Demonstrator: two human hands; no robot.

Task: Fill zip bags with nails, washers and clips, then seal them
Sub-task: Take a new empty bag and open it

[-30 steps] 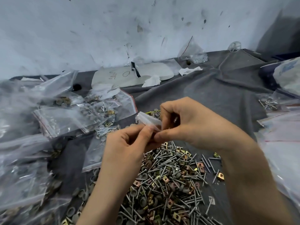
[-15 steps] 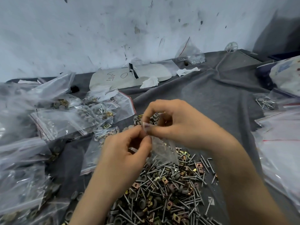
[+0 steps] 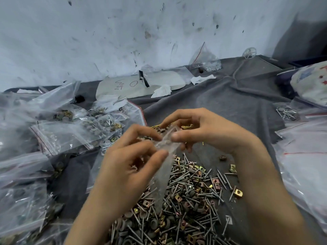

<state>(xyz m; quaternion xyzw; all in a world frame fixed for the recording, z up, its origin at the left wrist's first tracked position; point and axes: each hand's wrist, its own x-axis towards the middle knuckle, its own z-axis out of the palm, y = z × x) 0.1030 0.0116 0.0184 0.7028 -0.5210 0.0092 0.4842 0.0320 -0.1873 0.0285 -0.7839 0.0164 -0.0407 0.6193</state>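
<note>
A small clear zip bag [image 3: 163, 175] hangs between both hands above a heap of nails, grey washers and brass clips [image 3: 184, 200] on the grey cloth. My left hand [image 3: 131, 167] pinches the bag's top edge with thumb and fingers. My right hand [image 3: 203, 131] pinches the same top edge from the right, thumb in front. The bag looks empty and hangs down, blurred, over the heap.
Several filled zip bags [image 3: 74, 131] lie piled at the left. Flat empty bags [image 3: 304, 156] are stacked at the right. A white board [image 3: 141, 84], crumpled tissues and a bag of small screws [image 3: 207, 61] sit by the stained wall. Grey cloth [image 3: 230, 103] covers the table.
The bag, bunched between my fingers a second ago, has unfolded and now hangs long over the heap. Both hands have shifted slightly apart along its top edge.
</note>
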